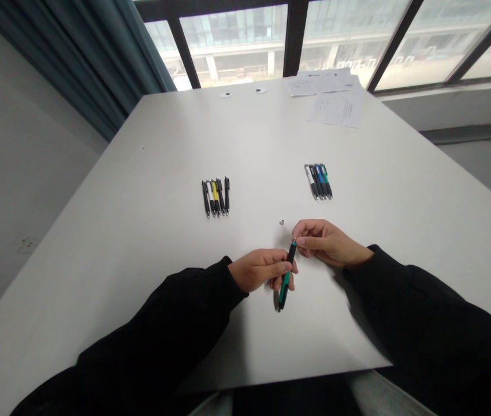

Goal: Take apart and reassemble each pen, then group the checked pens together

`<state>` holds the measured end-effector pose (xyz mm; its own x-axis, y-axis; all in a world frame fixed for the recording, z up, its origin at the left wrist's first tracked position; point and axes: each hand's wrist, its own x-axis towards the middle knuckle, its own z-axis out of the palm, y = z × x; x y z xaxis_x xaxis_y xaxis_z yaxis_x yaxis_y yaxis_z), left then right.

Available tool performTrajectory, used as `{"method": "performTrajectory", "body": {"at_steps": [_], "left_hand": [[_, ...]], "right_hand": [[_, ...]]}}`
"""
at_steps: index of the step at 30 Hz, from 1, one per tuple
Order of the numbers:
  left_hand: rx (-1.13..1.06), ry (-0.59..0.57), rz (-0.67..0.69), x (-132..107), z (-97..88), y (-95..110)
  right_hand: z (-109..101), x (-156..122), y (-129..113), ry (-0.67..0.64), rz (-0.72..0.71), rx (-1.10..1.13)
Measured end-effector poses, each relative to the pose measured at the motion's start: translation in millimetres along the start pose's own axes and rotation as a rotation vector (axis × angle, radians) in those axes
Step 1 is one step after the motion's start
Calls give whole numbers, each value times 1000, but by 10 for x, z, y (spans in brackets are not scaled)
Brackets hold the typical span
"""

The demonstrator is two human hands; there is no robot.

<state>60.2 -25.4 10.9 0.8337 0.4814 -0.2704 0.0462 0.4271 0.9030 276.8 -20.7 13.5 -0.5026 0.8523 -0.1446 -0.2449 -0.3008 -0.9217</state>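
Note:
A green and black pen point(285, 281) is held over the white table point(141, 242), tip pointing down toward me. My left hand point(259, 269) is closed round its middle. My right hand point(326, 241) pinches the pen's top end with fingertips pressed together. A tiny dark part point(282, 222) lies on the table just beyond the hands. Farther back, a row of several pens point(216, 197) with black and yellow bodies lies at the left. Another row of several pens point(319, 181), white, blue and green among them, lies at the right.
Sheets of printed paper point(334, 95) lie at the table's far right edge. Two small round objects point(242, 92) sit at the far edge by the window. A teal curtain point(98, 58) hangs at the left, and the near table edge runs just below my forearms.

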Motion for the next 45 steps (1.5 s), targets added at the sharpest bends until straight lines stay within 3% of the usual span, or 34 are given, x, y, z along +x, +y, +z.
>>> {"method": "performTrajectory", "body": {"at_steps": [3, 7, 9, 12, 15, 21, 25, 30, 45], "left_hand": [[-2, 5, -2, -1, 4, 5], [-10, -1, 6, 13, 6, 6], [-17, -10, 10, 23, 5, 2], [-29, -8, 15, 31, 0, -11], [-37, 8, 15, 28, -10, -25], [-32, 16, -5, 24, -31, -41], [-31, 19, -15, 21, -37, -46], [-26, 21, -22, 5, -26, -35], [-6, -11, -36, -10, -43, -5]], "right_hand": [[-12, -8, 16, 61, -58, -150], [-9, 61, 43, 272, -328, -733], [2, 139, 69, 277, -416, -995], [6, 247, 106, 207, -458, -1154], [-36, 266, 92, 212, -442, -1051], [-176, 125, 17, 186, -175, -213], [-140, 91, 34, 114, -123, 33], [-77, 91, 37, 91, -101, 82], [-133, 65, 14, -13, -84, -51]]}}
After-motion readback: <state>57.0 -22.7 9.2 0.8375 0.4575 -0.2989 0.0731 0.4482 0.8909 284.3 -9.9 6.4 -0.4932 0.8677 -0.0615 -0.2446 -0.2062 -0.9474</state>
